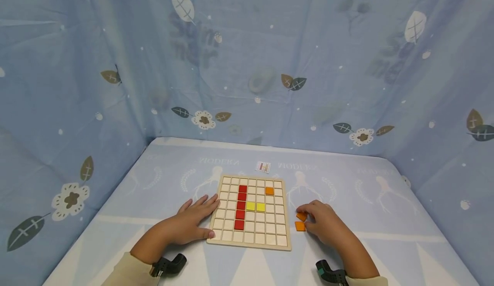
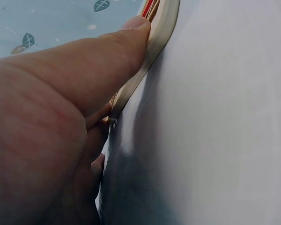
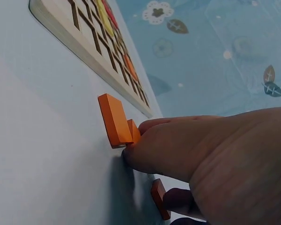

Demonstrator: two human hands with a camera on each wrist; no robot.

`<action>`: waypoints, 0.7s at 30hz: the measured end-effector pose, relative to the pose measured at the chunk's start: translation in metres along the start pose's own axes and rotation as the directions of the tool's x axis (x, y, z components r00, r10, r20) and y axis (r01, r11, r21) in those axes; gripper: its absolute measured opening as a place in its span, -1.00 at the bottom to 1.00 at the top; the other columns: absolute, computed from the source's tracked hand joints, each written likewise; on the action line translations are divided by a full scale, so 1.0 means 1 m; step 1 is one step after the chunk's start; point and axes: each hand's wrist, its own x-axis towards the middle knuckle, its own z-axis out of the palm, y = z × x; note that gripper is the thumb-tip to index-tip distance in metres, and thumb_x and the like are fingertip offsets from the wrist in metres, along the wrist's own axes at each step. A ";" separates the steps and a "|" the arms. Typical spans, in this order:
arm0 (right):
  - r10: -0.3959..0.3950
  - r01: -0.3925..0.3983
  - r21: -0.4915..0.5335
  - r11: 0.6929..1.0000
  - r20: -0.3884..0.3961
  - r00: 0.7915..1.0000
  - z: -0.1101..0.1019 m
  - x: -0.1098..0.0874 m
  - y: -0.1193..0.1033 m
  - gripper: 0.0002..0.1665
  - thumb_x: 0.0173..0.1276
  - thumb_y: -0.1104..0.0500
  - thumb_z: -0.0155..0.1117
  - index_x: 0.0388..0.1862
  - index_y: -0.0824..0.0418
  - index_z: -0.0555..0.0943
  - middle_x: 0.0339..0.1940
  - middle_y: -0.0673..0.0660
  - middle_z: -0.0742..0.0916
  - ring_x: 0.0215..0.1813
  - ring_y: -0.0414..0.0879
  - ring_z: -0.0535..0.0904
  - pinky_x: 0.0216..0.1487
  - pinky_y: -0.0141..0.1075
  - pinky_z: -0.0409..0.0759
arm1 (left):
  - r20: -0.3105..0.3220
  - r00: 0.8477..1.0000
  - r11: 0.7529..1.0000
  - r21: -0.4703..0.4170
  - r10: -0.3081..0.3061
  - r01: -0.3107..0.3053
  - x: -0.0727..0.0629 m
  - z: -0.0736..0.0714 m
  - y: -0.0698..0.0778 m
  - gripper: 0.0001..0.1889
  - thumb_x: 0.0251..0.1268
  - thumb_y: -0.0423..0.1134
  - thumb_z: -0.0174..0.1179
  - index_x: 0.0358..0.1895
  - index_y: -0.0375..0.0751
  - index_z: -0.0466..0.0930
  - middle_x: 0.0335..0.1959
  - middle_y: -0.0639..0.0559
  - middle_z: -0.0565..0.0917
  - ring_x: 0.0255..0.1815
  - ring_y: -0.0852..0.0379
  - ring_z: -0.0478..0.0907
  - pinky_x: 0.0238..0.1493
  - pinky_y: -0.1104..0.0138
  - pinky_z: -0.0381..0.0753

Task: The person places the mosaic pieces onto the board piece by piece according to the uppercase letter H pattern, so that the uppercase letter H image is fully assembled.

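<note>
A wooden grid board [image 1: 248,246] lies flat on the table. It carries a column of red tiles [image 1: 241,205], two yellow tiles [image 1: 256,206] and one orange tile [image 1: 269,191]. My left hand [image 1: 190,222] rests along the board's left edge with fingers spread; its thumb [image 2: 117,51] touches the rim in the left wrist view. Right of the board, my right hand [image 1: 323,222] pinches a loose orange tile [image 1: 302,216] between thumb and index finger. Another orange tile [image 3: 114,121] lies just in front of it. Beside the lower fingers sits a darker orange tile [image 3: 160,199].
Behind the board lies a small printed card [image 1: 263,167] with a coloured grid. A pale patterned cloth [image 1: 386,217] covers the table. Blue floral curtains [image 1: 247,63] stand at the back and both sides.
</note>
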 end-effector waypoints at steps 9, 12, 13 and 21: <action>-0.038 0.038 0.017 0.999 -0.006 0.999 0.000 -0.002 0.002 -0.71 0.36 0.26 0.47 0.00 -0.04 0.77 -0.03 -0.04 0.70 0.01 -0.14 0.60 0.15 -0.03 0.63 | 0.005 1.000 1.000 0.015 0.014 -0.014 0.003 0.003 -0.006 0.02 0.36 0.26 0.31 0.74 0.06 -0.03 0.76 0.08 -0.04 0.77 -0.19 -0.23 0.60 -0.33 -0.40; -0.039 0.039 0.014 0.999 -0.006 0.999 0.000 -0.002 0.002 -0.75 0.38 0.24 0.48 -0.03 -0.03 0.77 -0.06 -0.04 0.70 -0.04 -0.16 0.57 0.10 -0.06 0.62 | 0.005 1.000 1.000 0.015 0.006 -0.006 0.004 0.004 -0.007 0.03 0.35 0.28 0.31 0.74 0.07 -0.03 0.76 0.10 -0.04 0.77 -0.17 -0.24 0.60 -0.31 -0.40; -0.045 0.045 0.014 0.999 -0.007 0.999 -0.001 -0.002 0.002 -0.76 0.38 0.24 0.48 -0.03 -0.03 0.77 -0.07 -0.05 0.70 -0.06 -0.17 0.56 0.08 -0.07 0.62 | 0.004 1.000 1.000 0.012 0.004 -0.004 0.004 0.004 -0.007 0.03 0.34 0.28 0.32 0.74 0.07 -0.03 0.76 0.11 -0.03 0.77 -0.17 -0.24 0.60 -0.31 -0.40; -0.040 0.041 0.019 0.999 -0.022 0.999 0.000 -0.001 0.001 -0.78 0.43 0.20 0.45 0.01 0.02 0.75 -0.04 -0.04 0.70 -0.04 -0.16 0.56 0.07 -0.10 0.61 | 0.005 1.000 1.000 -0.006 -0.003 0.003 0.001 0.001 -0.003 0.03 0.34 0.25 0.33 0.73 0.03 -0.01 0.76 0.06 -0.02 0.77 -0.20 -0.24 0.59 -0.33 -0.41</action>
